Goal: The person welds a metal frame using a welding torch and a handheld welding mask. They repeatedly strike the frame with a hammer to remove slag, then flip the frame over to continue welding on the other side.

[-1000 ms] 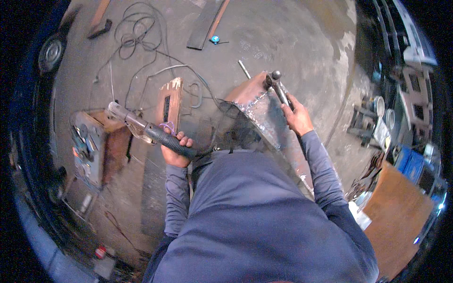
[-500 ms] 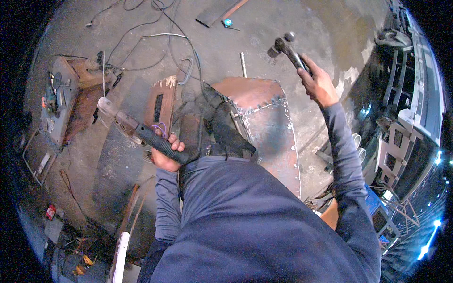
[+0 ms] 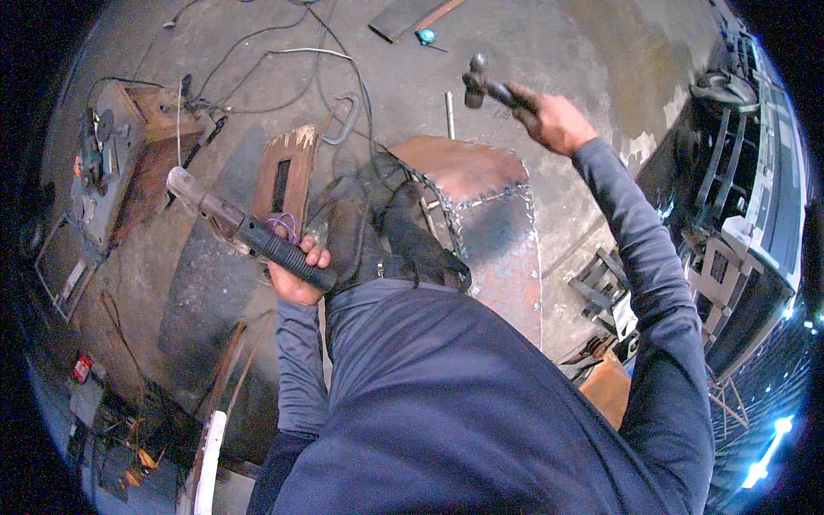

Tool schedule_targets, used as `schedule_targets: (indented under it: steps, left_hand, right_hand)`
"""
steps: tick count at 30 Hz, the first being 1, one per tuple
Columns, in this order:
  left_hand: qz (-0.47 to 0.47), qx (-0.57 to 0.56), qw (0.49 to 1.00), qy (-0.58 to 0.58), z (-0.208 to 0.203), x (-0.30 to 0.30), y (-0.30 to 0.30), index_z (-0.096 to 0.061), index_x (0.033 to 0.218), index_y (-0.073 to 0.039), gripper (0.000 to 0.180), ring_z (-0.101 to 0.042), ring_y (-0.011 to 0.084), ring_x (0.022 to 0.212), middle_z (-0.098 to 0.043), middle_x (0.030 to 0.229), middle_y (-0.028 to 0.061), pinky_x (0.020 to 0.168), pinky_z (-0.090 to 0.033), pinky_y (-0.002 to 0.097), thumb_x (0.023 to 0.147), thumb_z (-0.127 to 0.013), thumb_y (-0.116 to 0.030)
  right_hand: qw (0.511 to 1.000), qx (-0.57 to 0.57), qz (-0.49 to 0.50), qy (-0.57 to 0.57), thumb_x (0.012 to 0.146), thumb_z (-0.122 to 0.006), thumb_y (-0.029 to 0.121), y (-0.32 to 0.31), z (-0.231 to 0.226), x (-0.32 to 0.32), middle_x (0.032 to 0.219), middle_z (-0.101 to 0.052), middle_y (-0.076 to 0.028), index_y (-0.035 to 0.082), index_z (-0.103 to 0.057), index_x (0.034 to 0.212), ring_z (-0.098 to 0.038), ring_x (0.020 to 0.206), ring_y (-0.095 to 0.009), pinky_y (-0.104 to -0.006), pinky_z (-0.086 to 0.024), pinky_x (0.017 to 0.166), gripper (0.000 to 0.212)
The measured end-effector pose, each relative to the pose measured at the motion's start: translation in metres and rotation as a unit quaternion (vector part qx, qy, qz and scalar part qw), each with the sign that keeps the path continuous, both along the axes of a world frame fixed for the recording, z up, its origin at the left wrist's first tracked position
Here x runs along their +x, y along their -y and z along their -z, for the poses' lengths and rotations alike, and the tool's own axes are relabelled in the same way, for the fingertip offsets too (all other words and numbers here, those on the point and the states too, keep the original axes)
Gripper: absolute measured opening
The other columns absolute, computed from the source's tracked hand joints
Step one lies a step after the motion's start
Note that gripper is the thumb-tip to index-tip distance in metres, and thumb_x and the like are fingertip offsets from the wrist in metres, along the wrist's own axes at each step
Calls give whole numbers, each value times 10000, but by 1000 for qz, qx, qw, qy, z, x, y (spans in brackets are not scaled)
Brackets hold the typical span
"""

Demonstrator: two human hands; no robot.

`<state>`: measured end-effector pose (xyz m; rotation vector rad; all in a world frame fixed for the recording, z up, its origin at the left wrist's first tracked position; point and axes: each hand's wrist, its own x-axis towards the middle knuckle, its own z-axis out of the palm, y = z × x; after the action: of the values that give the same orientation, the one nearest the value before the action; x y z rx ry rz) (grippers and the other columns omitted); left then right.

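Observation:
My left hand (image 3: 293,281) is closed round the black ribbed handle of a welding electrode holder (image 3: 273,244), with a purple wire looped by the fingers. A thin pale rod (image 3: 178,129) stands up from the holder's far end. Out ahead on the right, my right hand (image 3: 556,125) grips a ball-peen hammer (image 3: 475,89) by its handle, raised with its head pointing left. Below and left of that hand is a rusty sheet-metal piece (image 3: 502,257), with beaded weld seams across it and along its edges. The hammer is apart from the metal.
At left stands a box-like bench (image 3: 137,163) with tools on top. A slotted rusty plate (image 3: 283,176) and a C-clamp (image 3: 345,120) lie beyond my left hand. Cables (image 3: 257,110) cross the floor; a blue tape measure (image 3: 427,36) lies far ahead. A vehicle (image 3: 760,197) is at right.
My right hand has swung the hammer leftward and a little farther out, turning its head. The left hand still grips the electrode holder. The whole view has shifted slightly.

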<state>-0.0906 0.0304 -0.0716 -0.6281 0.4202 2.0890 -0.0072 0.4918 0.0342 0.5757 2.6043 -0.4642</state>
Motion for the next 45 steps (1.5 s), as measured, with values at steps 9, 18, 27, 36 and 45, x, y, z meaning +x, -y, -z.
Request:
schedule_targets:
  steps: [9,18,27,36,45]
  left_hand:
    - [8,-17,999,27,0,-5,2,-573,1059,-254,231,-514,215,635,-518,803,83,622,-424,379,955,-414,-384]
    - [3,-23,999,39,-8,-6,-4,-579,1026,-258,223,-514,220,623,-522,788,90,614,-417,380,944,-428,-400]
    - [14,9,1000,17,-1,-10,0,-579,1107,-279,276,-493,205,646,-480,824,68,631,-416,374,959,-390,-415]
    - [17,-32,999,41,-15,-19,-15,-578,941,-253,239,-505,206,594,-505,759,61,598,-420,369,942,-427,-438]
    - [53,-29,998,1,-26,-36,-36,-605,946,-264,223,-495,179,601,-498,735,39,610,-416,359,947,-425,-396]
  right_hand:
    - [997,-40,30,55,845,-514,264,4,6,8,1021,-621,-241,136,-543,1228,-595,929,-412,-472,-478,784,405]
    - [989,-56,-39,135,850,-500,263,25,-10,-15,908,-647,-203,154,-553,1125,-613,837,-413,-498,-476,690,301]
    - [991,-36,-10,128,835,-512,286,32,12,1,896,-653,-198,161,-573,1113,-622,819,-403,-496,-481,677,311]
    - [994,-93,58,-21,849,-534,313,43,19,73,873,-661,-184,99,-531,1250,-633,830,-361,-435,-501,714,455]
    - [722,-344,600,-31,830,-636,191,153,-34,238,778,-620,-85,25,-535,1218,-571,617,-160,-285,-456,557,434]
